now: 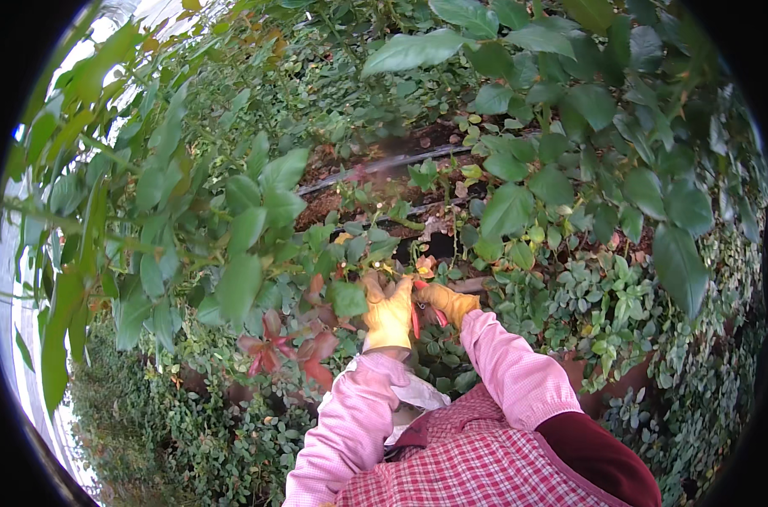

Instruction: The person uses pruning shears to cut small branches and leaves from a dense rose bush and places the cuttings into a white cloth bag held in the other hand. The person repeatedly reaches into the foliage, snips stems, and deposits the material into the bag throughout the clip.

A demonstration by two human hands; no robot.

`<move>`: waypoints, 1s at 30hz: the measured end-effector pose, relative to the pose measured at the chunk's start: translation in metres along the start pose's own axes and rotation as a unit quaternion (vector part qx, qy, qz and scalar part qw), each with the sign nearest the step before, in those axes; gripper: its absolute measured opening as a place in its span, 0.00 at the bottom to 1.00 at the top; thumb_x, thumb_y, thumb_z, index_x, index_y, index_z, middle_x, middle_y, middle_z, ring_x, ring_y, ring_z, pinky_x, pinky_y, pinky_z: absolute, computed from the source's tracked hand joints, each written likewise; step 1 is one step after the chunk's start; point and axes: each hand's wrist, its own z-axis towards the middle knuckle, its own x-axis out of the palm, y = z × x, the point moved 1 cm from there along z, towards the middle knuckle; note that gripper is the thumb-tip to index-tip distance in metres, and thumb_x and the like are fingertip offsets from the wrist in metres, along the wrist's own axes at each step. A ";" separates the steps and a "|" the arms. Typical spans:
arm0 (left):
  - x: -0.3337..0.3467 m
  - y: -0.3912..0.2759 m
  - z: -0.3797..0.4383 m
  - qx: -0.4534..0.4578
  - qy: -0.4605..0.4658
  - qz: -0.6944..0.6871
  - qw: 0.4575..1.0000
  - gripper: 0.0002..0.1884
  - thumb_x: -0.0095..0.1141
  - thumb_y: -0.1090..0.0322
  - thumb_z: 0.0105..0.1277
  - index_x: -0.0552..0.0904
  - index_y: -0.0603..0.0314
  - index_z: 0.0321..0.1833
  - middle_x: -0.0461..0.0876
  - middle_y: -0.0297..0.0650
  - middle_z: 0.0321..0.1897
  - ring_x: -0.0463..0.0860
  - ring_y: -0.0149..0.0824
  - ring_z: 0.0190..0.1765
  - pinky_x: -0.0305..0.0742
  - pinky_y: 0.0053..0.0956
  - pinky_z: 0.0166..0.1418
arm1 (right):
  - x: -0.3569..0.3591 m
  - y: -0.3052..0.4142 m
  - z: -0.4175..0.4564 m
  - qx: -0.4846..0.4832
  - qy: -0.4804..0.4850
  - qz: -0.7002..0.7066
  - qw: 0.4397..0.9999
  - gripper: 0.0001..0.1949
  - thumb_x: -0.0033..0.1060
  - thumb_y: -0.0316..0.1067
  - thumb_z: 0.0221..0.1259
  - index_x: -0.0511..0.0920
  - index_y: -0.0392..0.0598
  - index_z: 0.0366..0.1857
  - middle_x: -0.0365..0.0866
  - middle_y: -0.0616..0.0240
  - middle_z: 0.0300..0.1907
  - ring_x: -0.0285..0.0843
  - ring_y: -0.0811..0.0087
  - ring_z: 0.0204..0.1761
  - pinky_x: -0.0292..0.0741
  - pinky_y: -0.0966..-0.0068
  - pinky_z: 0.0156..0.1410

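Both hands wear yellow work gloves and are close together among rose bushes. My right hand [446, 301] is closed around red-handled pruning shears [417, 317], whose handles point down between the two hands. The blades of the shears are hidden. Just to the left, my left hand [385, 310] reaches up into the low rose stems, its fingers partly curled and their tips among leaves; whether it grips a stem cannot be made out. Near the fingertips are an orange-yellow leaf [425, 266] and green rose leaves [347, 298]. Reddish young leaves [314, 355] lie left of the left wrist.
Tall rose foliage overhangs from the left [241, 279] and the upper right [507, 209], close to the camera. A dark irrigation pipe [390, 163] crosses the brown soil [320, 209] beyond the hands. Dense low bushes [244, 437] stand on both sides of the body.
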 end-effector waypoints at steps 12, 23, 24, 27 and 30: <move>0.009 -0.022 0.010 -0.030 -0.020 0.007 0.999 0.23 0.58 0.76 0.67 0.68 0.70 0.64 0.82 0.45 0.48 0.86 0.36 0.47 0.80 0.29 0.51 | -0.045 0.017 0.042 0.033 0.155 -0.018 0.987 0.16 0.60 0.26 0.59 0.77 0.46 0.53 0.80 0.66 0.44 0.82 0.67 0.46 0.82 0.62 0.50; 0.005 -0.031 0.024 -0.032 -0.036 0.171 0.984 0.26 0.60 0.59 0.68 0.71 0.57 0.67 0.83 0.55 0.50 0.86 0.50 0.47 0.80 0.40 0.51 | -0.041 0.015 0.043 0.083 0.122 0.003 0.989 0.18 0.73 0.39 0.61 0.78 0.47 0.51 0.82 0.69 0.43 0.81 0.69 0.45 0.83 0.60 0.49; 0.004 -0.037 0.028 -0.056 -0.039 0.153 0.986 0.23 0.59 0.59 0.69 0.73 0.56 0.64 0.84 0.55 0.49 0.86 0.54 0.49 0.79 0.42 0.51 | -0.035 0.022 0.036 0.085 0.114 -0.003 0.990 0.23 0.75 0.45 0.60 0.77 0.46 0.53 0.82 0.69 0.42 0.81 0.69 0.45 0.83 0.61 0.47; 0.008 -0.017 0.037 -0.034 -0.057 0.242 0.968 0.17 0.57 0.60 0.71 0.77 0.55 0.59 0.85 0.54 0.48 0.86 0.54 0.47 0.80 0.41 0.49 | -0.042 0.006 0.052 0.056 0.127 -0.027 0.990 0.23 0.74 0.44 0.61 0.77 0.45 0.55 0.82 0.69 0.39 0.81 0.69 0.42 0.82 0.62 0.44; 0.015 -0.015 0.042 -0.031 -0.084 0.201 0.975 0.14 0.56 0.60 0.71 0.79 0.55 0.55 0.86 0.52 0.44 0.87 0.54 0.43 0.79 0.44 0.47 | -0.050 -0.014 0.056 0.062 0.124 0.032 0.990 0.13 0.68 0.39 0.65 0.79 0.47 0.48 0.80 0.68 0.34 0.76 0.72 0.32 0.76 0.66 0.36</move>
